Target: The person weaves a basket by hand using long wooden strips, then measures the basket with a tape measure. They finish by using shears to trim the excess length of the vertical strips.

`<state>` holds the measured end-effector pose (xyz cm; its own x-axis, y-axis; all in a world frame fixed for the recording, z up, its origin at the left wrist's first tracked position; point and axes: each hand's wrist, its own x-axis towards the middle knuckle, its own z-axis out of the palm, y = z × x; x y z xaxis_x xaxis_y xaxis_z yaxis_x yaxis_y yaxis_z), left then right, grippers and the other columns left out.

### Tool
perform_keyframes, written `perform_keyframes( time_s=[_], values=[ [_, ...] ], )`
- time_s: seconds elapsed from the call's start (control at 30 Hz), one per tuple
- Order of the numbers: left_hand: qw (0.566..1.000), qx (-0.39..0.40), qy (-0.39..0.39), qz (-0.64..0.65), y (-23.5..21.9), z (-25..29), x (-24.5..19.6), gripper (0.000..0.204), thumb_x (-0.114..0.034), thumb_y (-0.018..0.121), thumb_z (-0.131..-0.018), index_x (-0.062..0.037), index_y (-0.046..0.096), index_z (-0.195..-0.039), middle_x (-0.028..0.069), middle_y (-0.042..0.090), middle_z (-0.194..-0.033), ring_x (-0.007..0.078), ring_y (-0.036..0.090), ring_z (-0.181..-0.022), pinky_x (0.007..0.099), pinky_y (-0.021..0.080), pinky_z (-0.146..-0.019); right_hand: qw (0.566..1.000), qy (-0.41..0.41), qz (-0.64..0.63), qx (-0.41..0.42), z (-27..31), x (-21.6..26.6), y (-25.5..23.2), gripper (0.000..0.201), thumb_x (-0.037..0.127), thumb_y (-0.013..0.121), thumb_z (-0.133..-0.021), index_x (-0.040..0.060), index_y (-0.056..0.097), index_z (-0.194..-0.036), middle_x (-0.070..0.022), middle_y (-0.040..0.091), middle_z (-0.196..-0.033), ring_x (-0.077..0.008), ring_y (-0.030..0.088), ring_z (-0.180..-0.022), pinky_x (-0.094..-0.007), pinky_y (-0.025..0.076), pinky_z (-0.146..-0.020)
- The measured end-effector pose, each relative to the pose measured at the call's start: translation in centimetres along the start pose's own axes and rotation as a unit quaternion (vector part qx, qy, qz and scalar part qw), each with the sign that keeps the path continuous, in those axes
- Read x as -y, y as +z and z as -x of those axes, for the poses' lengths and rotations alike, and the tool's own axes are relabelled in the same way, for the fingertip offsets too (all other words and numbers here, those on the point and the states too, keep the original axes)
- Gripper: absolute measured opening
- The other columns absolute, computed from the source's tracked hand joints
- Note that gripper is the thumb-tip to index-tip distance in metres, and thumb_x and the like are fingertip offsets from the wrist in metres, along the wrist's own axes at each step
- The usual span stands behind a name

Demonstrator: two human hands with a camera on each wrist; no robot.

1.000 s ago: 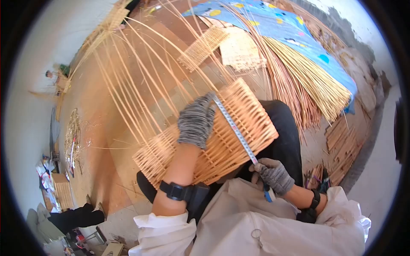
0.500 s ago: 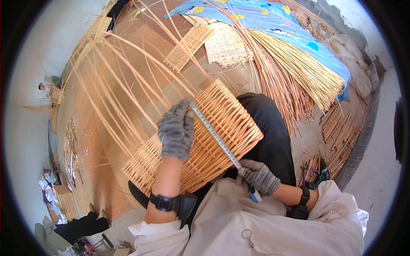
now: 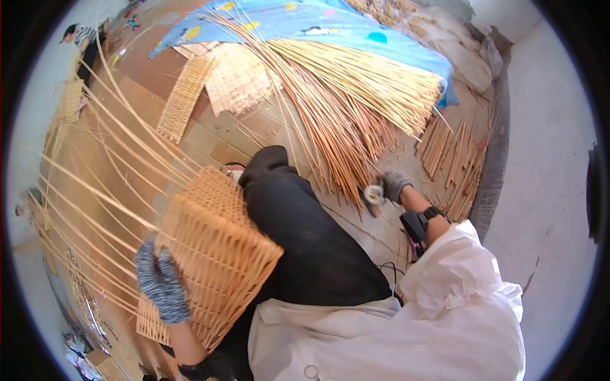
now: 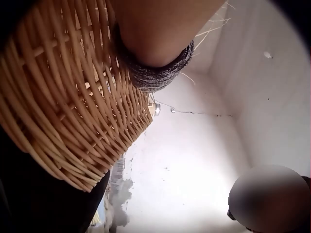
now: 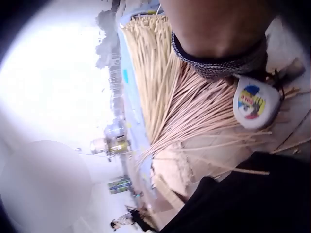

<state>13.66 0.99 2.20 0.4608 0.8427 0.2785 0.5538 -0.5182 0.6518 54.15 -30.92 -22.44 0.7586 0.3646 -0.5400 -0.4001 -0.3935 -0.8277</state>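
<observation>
A woven wicker basket [image 3: 216, 254] stands tilted on the person's lap, with long loose stakes [image 3: 95, 190] fanning out to the left. The gloved left hand [image 3: 164, 286] grips its left side where the stakes leave the weave. In the left wrist view, the basket's woven wall [image 4: 73, 97] passes beside the glove cuff. Low at the right, the gloved right hand [image 3: 396, 185] holds a tape measure [image 3: 373, 193] beside the leg. The right wrist view shows the white tape measure case [image 5: 255, 103] with a colourful label; the fingers are mostly hidden there.
Bundles of pale rods [image 3: 362, 82] and reddish rods [image 3: 330, 120] lie on the floor by a blue patterned cloth [image 3: 305, 25]. Woven panels [image 3: 238, 79] lie left of them. Short sticks [image 3: 451, 152] are at the right, near the wall. Another person [image 3: 89, 41] is far left.
The right hand has moved from the basket to the floor at the right with the tape measure; the blade no longer spans the weave. The basket has turned and tipped up, the left hand shifting along it.
</observation>
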Motion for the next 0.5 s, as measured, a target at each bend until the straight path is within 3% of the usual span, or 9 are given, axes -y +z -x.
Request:
perform_keyframes(
  time_s=[0.1, 0.17, 0.2, 0.23, 0.27, 0.33, 0.4, 0.47, 0.5],
  values=[
    [0.998, 0.016, 0.045, -0.046, -0.6, 0.0, 2.1, 0.028, -0.011, 0.056, -0.089, 0.0003, 0.058, -0.115, 0.0088, 0.059, -0.111, 0.0196, 0.054, -0.101, 0.0311, 0.042, -0.091, 0.988, -0.030, 0.147, 0.023, 1.4, -3.4, -4.1, 0.030, 0.018, 0.059, -0.087, 0.0059, 0.055, -0.114, -0.0095, 0.064, -0.092, -0.0248, 0.063, -0.078, -0.0355, 0.053, -0.063],
    [0.999, 0.034, -0.036, -0.001, -1.4, -0.1, 2.3, 0.032, -0.017, 0.055, -0.091, 0.0007, 0.057, -0.117, 0.0092, 0.058, -0.114, 0.0195, 0.052, -0.105, 0.0318, 0.039, -0.094, 0.983, -0.010, 0.182, -0.026, 3.2, -5.0, -8.9, 0.036, 0.019, 0.060, -0.086, 0.0087, 0.054, -0.120, -0.0088, 0.065, -0.100, -0.0261, 0.064, -0.086, -0.0360, 0.053, -0.067],
    [0.996, 0.040, -0.073, 0.018, -1.6, -0.4, 2.3, 0.034, -0.020, 0.055, -0.092, 0.0009, 0.057, -0.118, 0.0095, 0.058, -0.116, 0.0194, 0.052, -0.107, 0.0321, 0.038, -0.096, 0.980, 0.085, 0.178, -0.008, 2.8, -8.6, -12.7, 0.040, 0.034, 0.059, -0.085, 0.0109, 0.057, -0.118, -0.0107, 0.067, -0.096, -0.0285, 0.064, -0.085, -0.0374, 0.052, -0.071],
    [0.996, 0.049, -0.071, 0.027, -1.5, -0.8, 2.6, 0.035, -0.022, 0.054, -0.092, 0.0009, 0.056, -0.119, 0.0095, 0.058, -0.116, 0.0192, 0.051, -0.108, 0.0321, 0.038, -0.096, 0.922, 0.097, 0.375, -0.018, 3.4, -11.4, -15.7, 0.042, 0.036, 0.058, -0.085, 0.0101, 0.057, -0.117, -0.0128, 0.067, -0.098, -0.0304, 0.064, -0.086, -0.0387, 0.052, -0.072],
    [0.995, 0.056, -0.069, 0.036, -1.6, -1.0, 2.8, 0.036, -0.023, 0.054, -0.092, 0.0010, 0.056, -0.119, 0.0096, 0.057, -0.117, 0.0190, 0.051, -0.109, 0.0321, 0.038, -0.096, 0.824, 0.105, 0.556, -0.025, 4.4, -14.3, -18.3, 0.043, 0.039, 0.057, -0.084, 0.0093, 0.058, -0.116, -0.0150, 0.066, -0.100, -0.0322, 0.064, -0.086, -0.0399, 0.052, -0.073],
    [0.995, 0.074, -0.070, 0.023, -1.4, -1.1, 2.4, 0.039, -0.026, 0.052, -0.093, 0.0018, 0.055, -0.120, 0.0092, 0.057, -0.118, 0.0189, 0.050, -0.109, 0.0319, 0.037, -0.097, 0.749, 0.148, 0.646, -0.017, 6.0, -23.7, -21.5, 0.040, 0.040, 0.056, -0.083, 0.0085, 0.063, -0.105, -0.0169, 0.066, -0.094, -0.0360, 0.063, -0.081, -0.0443, 0.050, -0.074],
    [0.994, 0.081, -0.071, 0.003, -0.4, -1.0, 1.9, 0.040, -0.026, 0.051, -0.094, 0.0015, 0.053, -0.122, 0.0106, 0.056, -0.121, 0.0209, 0.050, -0.111, 0.0326, 0.036, -0.098, 0.756, 0.074, 0.645, -0.082, 9.5, -25.3, -20.4, 0.035, 0.038, 0.057, -0.081, 0.0100, 0.065, -0.102, -0.0157, 0.066, -0.092, -0.0341, 0.063, -0.082, -0.0446, 0.049, -0.074],
    [0.974, 0.026, 0.115, -0.194, 0.5, 0.2, 0.1, 0.046, -0.019, 0.054, -0.091, 0.0019, 0.042, -0.131, 0.0166, 0.047, -0.131, 0.0288, 0.042, -0.122, 0.0373, 0.032, -0.103, 0.775, -0.036, 0.619, -0.123, 10.8, -23.4, -16.0, 0.031, 0.035, 0.059, -0.079, 0.0116, 0.066, -0.098, -0.0145, 0.066, -0.089, -0.0323, 0.063, -0.083, -0.0450, 0.048, -0.074],
    [0.942, 0.004, 0.145, -0.302, 0.4, 1.0, -2.0, 0.052, -0.018, 0.058, -0.089, 0.0022, 0.038, -0.133, 0.0176, 0.043, -0.135, 0.0317, 0.040, -0.125, 0.0396, 0.029, -0.105, 0.782, -0.053, 0.609, -0.123, 10.5, -23.2, -14.8, 0.031, 0.036, 0.059, -0.079, 0.0117, 0.065, -0.097, -0.0140, 0.065, -0.088, -0.0318, 0.062, -0.082, -0.0447, 0.048, -0.074]
  ],
)
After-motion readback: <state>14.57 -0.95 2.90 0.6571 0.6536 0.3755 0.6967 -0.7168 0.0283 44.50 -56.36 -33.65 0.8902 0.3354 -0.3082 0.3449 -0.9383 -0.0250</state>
